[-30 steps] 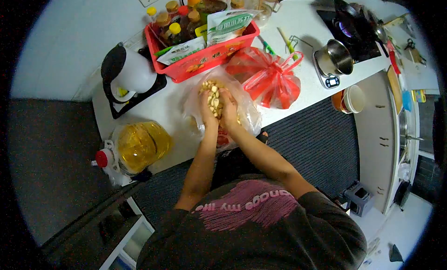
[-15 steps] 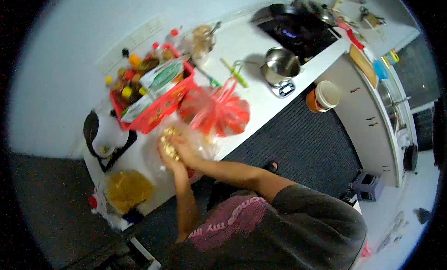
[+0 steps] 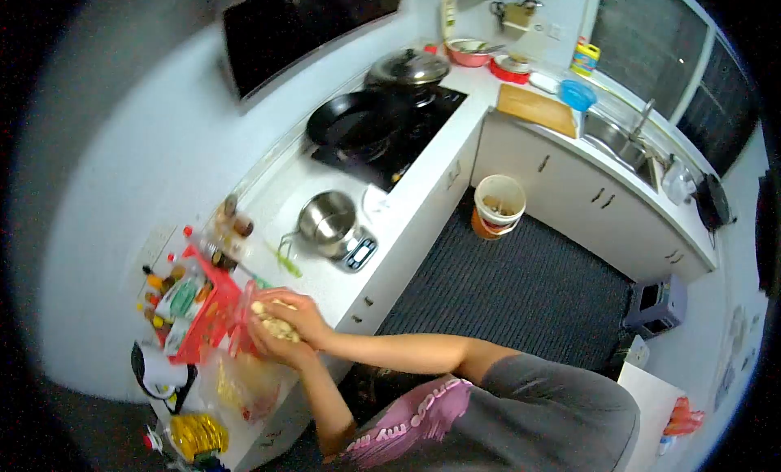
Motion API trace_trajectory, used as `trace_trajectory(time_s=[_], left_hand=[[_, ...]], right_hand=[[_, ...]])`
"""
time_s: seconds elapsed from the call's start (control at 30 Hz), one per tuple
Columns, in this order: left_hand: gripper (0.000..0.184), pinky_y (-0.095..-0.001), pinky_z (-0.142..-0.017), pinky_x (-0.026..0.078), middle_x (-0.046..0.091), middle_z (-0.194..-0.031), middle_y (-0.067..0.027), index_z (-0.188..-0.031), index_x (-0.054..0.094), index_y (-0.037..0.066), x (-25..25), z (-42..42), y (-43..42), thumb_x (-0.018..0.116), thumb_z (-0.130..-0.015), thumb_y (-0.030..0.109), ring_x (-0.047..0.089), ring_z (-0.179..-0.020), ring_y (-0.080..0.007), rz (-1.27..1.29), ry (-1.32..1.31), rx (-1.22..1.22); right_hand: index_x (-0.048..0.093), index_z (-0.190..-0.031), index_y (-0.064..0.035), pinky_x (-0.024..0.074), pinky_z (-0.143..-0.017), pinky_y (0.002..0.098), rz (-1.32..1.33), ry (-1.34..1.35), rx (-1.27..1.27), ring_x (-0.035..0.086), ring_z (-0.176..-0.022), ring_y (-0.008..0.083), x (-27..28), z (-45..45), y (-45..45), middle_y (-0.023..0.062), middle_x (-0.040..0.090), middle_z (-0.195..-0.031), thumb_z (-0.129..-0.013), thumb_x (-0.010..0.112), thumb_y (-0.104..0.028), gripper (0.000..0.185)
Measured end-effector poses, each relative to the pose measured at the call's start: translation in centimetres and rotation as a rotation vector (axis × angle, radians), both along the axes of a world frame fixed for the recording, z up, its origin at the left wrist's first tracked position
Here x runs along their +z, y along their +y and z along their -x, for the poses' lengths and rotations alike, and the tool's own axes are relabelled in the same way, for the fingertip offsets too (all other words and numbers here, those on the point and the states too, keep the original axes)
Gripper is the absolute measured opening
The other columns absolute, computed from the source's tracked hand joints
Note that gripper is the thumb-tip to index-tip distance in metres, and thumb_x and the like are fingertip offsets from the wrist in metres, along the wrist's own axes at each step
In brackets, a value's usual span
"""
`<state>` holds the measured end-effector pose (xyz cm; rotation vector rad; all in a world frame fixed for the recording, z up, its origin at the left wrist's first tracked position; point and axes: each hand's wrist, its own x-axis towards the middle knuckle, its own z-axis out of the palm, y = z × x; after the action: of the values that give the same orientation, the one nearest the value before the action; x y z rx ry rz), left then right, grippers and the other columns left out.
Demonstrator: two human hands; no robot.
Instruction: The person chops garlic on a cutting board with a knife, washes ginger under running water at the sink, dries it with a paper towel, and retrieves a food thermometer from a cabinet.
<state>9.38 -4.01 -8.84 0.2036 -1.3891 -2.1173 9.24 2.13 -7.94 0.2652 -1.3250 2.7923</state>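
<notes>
My left hand [image 3: 275, 350] and my right hand [image 3: 307, 319] are cupped together around a heap of pale yellow, nut-sized pieces [image 3: 278, 327]. I cannot tell exactly what these pieces are. Both hands are raised over the counter's front part, beside a reddish plastic bag [image 3: 242, 313] that they partly hide. Below them lies an open clear plastic bag [image 3: 232, 382] with more yellowish contents. Farther along the counter, a steel pot [image 3: 325, 216] sits on a kitchen scale [image 3: 358, 256], and a green-handled tool [image 3: 286, 264] lies next to it.
A red basket [image 3: 203, 329] of bottles and packets stands against the wall, near a white kettle [image 3: 159, 370] and an oil bottle [image 3: 195, 435]. Beyond the pot are a black wok [image 3: 350, 122] on the cooktop and a lidded pan [image 3: 409, 67]. A bucket [image 3: 499, 207] stands on the floor.
My cupped hands have lifted out of the clear bag with the pale pieces and moved toward the pot. The view has turned right, bringing the cooktop and sink into fuller sight.
</notes>
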Motion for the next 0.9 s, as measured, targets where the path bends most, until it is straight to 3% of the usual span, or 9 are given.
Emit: trace_trajectory(time_s=[0.07, 0.13, 0.27, 0.33, 0.4, 0.53, 0.6, 0.77, 0.9], left_hand=[[0.034, -0.0345, -0.077, 0.05, 0.058, -0.104, -0.0123, -0.108, 0.055, -0.001, 0.7, 0.0, 7.7, 0.048, -0.09, 0.027, 0.059, -0.09, -0.0227, -0.019, 0.008, -0.14], [0.036, -0.0345, -0.077, 0.05, 0.057, -0.104, -0.0126, -0.109, 0.054, -0.002, 1.2, -0.1, 15.0, 0.047, -0.09, 0.027, 0.059, -0.09, -0.0226, -0.029, 0.011, -0.277], [0.03, -0.0319, -0.085, 0.044, 0.058, -0.107, -0.0136, -0.103, 0.057, -0.004, 3.0, -1.1, 27.8, 0.04, -0.092, 0.017, 0.056, -0.096, -0.0205, -0.056, 0.067, -0.613], [0.027, -0.0316, -0.085, 0.045, 0.058, -0.106, -0.0122, -0.102, 0.058, -0.004, 2.3, -0.9, 33.1, 0.041, -0.092, 0.015, 0.056, -0.096, -0.0194, -0.108, 0.01, -0.689], [0.023, -0.0307, -0.084, 0.045, 0.059, -0.105, -0.0108, -0.101, 0.059, -0.003, 2.3, -0.8, 38.2, 0.044, -0.091, 0.012, 0.056, -0.094, -0.0185, -0.118, -0.003, -0.762], [0.02, -0.0288, -0.085, 0.045, 0.06, -0.105, -0.0097, -0.097, 0.061, -0.003, -0.3, 1.6, 47.6, 0.048, -0.09, 0.01, 0.056, -0.094, -0.0172, -0.155, -0.068, -0.89], [0.023, -0.0286, -0.083, 0.047, 0.061, -0.101, -0.0101, -0.102, 0.059, -0.002, -0.8, 3.1, 52.6, 0.046, -0.091, 0.014, 0.058, -0.091, -0.0177, -0.083, -0.041, -0.911], [0.019, -0.026, -0.081, 0.046, 0.062, -0.098, -0.0067, -0.099, 0.061, 0.0, -1.3, 7.8, 66.0, 0.052, -0.09, 0.014, 0.058, -0.089, -0.0149, -0.136, -0.108, -1.099], [0.02, -0.0246, -0.079, 0.046, 0.062, -0.096, -0.0056, -0.098, 0.062, 0.0, -0.7, 9.8, 76.4, 0.053, -0.09, 0.016, 0.057, -0.087, -0.013, -0.107, -0.105, -1.223]], right_hand=[[0.062, -0.102, 0.0028, 0.0431, -0.09, 0.0273, -0.06, 0.138, -0.217, 0.054, -0.104, 0.0159, 0.2, -0.3, 7.3, 0.0099, 0.056, -0.117, -0.086, 0.058, -0.007, 0.02], [0.063, -0.1, 0.0025, 0.0426, -0.09, 0.0281, 0.098, 0.038, -0.294, 0.053, -0.105, 0.0172, 1.0, -1.2, 14.2, 0.0098, 0.057, -0.116, -0.086, 0.058, -0.006, 0.018], [0.063, -0.1, 0.0026, 0.0436, -0.089, 0.0262, 0.006, -0.003, -0.635, 0.054, -0.102, 0.0147, 1.0, -2.9, 26.1, 0.0099, 0.058, -0.113, -0.086, 0.055, -0.007, 0.018], [0.062, -0.101, 0.0029, 0.0441, -0.088, 0.0253, 0.052, -0.062, -0.716, 0.055, -0.099, 0.0137, 0.7, -3.4, 31.0, 0.0089, 0.059, -0.11, -0.086, 0.055, -0.006, 0.019], [0.063, -0.099, 0.0026, 0.0409, -0.093, 0.0286, 0.103, -0.117, -0.778, 0.053, -0.107, 0.0176, 0.5, -3.7, 35.8, 0.0108, 0.059, -0.114, -0.086, 0.057, -0.007, 0.017], [0.06, -0.107, 0.003, 0.0424, -0.09, 0.0257, 0.133, -0.104, -0.869, 0.055, -0.102, 0.0143, -1.2, -2.0, 45.1, 0.0089, 0.06, -0.112, -0.089, 0.054, -0.01, 0.023], [0.058, -0.11, 0.0035, 0.046, -0.085, 0.0258, 0.099, -0.135, -0.955, 0.058, -0.095, 0.0149, -1.6, -0.6, 49.8, 0.0096, 0.061, -0.107, -0.09, 0.052, -0.013, 0.027], [0.058, -0.109, 0.0005, 0.0469, -0.081, 0.0266, 0.072, -0.2, -1.105, 0.057, -0.092, 0.0147, -1.3, 3.1, 62.6, 0.0071, 0.061, -0.103, -0.09, 0.053, -0.022, 0.029], [0.06, -0.107, 0.0018, 0.0459, -0.081, 0.0253, 0.162, -0.176, -1.23, 0.057, -0.091, 0.0136, -0.6, 5.0, 72.2, 0.0069, 0.061, -0.103, -0.091, 0.053, -0.018, 0.026]])
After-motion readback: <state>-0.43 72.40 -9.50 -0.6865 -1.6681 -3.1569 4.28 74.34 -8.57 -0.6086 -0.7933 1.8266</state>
